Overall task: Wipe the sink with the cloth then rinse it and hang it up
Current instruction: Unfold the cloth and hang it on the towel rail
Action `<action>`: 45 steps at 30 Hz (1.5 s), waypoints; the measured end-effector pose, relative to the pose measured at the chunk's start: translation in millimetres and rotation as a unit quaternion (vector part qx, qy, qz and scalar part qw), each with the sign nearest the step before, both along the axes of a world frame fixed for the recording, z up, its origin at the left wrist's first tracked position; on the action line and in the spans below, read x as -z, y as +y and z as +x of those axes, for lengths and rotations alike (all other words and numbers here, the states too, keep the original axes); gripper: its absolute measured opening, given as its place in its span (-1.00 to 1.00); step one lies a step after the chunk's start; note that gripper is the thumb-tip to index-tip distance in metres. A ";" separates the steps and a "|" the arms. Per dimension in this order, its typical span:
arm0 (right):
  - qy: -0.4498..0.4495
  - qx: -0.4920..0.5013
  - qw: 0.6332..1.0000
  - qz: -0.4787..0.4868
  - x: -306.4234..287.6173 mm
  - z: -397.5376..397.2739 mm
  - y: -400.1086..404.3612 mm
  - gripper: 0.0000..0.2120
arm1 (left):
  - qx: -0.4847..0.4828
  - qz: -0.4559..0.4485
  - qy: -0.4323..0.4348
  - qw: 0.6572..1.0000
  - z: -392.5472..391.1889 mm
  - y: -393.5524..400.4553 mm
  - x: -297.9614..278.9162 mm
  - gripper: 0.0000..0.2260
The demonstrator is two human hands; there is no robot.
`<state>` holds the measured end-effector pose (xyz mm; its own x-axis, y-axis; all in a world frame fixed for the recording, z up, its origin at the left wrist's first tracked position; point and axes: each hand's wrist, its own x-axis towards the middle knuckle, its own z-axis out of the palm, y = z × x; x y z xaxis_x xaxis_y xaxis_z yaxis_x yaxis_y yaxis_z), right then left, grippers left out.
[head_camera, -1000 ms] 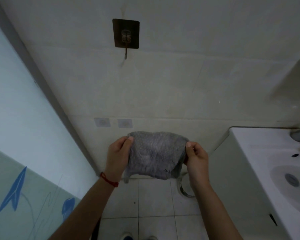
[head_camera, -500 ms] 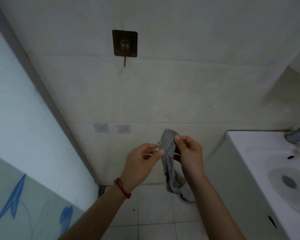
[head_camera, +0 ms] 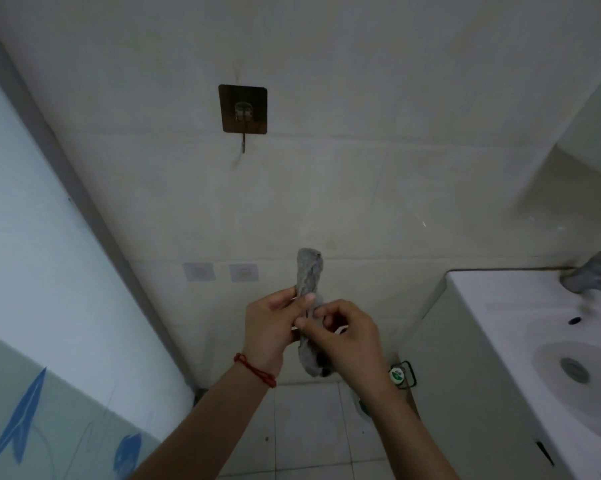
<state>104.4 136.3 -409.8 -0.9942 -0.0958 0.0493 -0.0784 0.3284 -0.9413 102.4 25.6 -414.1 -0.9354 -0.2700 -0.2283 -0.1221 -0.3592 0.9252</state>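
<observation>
A grey cloth [head_camera: 309,271] is bunched into a narrow upright roll in front of the tiled wall. My left hand [head_camera: 271,327] pinches its middle from the left, and my right hand [head_camera: 344,337] grips it from the right with curled fingers; a thin white loop shows between my fingers. The cloth's lower end hangs below my hands. A brown square adhesive hook [head_camera: 243,110] is stuck high on the wall, above and left of the cloth, with nothing on it. The white sink [head_camera: 521,306] lies at the right.
A grey tap [head_camera: 593,275] stands at the back of the sink, above the drain [head_camera: 574,369]. Two small clear adhesive pads [head_camera: 221,271] sit low on the wall. A frosted glass panel [head_camera: 32,254] with blue drawings runs along the left. Pale floor tiles [head_camera: 306,431] lie below.
The cloth was spread flat between both hands; now it is gathered into a narrow upright roll, and my hands have come close together around its middle and lifted slightly.
</observation>
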 end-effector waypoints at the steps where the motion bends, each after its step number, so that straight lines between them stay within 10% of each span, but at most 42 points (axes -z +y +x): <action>1: 0.004 -0.012 0.999 0.032 0.7 -0.1 -0.4 -0.80 | -0.004 0.002 -0.002 1.000 -1.3 -1.3 0.3 -0.92; 9: 0.016 0.030 0.998 0.057 -9.7 -24.0 5.5 -0.89 | -0.027 -0.023 0.000 0.999 -8.9 -27.3 3.3 -0.88; 13: 0.041 0.080 0.995 0.052 -25.3 -46.6 29.7 -0.87 | -0.035 -0.284 0.041 0.957 -16.8 -71.2 7.8 -0.79; 17: 0.102 -0.025 0.978 0.178 -53.7 -60.6 37.1 -0.91 | 0.097 -0.456 0.015 0.884 -19.2 -90.5 5.1 -0.95; 20: 0.120 -0.134 0.960 0.213 -77.6 -64.6 31.7 -0.89 | 0.214 -0.438 0.032 0.872 -21.1 -82.7 -3.6 -0.30; 24: 0.141 -0.247 0.925 0.250 -98.5 -62.4 13.3 -0.90 | 0.263 -0.412 0.167 0.856 -34.8 -47.5 -42.4 -0.42; 30: 0.164 -0.190 0.968 0.008 -129.7 -70.2 28.4 -0.85 | 0.236 -0.334 0.233 0.882 -56.1 -31.4 -97.1 -0.83; 34: 0.024 -0.125 0.960 -0.250 -118.2 -89.9 35.4 -0.38 | 0.183 -0.270 0.260 0.909 -67.2 -28.5 -136.0 -0.90; 39: -0.134 -0.223 0.927 -0.268 -107.8 -85.0 21.3 -0.50 | 0.114 -0.230 0.293 0.921 -78.6 -27.2 -180.6 -0.91; 45: 0.017 -0.092 0.929 -0.358 -168.6 -103.0 22.4 -0.90 | -0.014 -0.260 0.344 0.902 -82.5 -47.7 -223.6 -0.93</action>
<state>1.4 158.7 -241.2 -0.9611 -0.1938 0.1970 -0.1052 -0.4023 -0.9095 19.9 -22.1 -190.4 -0.7986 -0.1993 0.5679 0.5475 0.1513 0.8230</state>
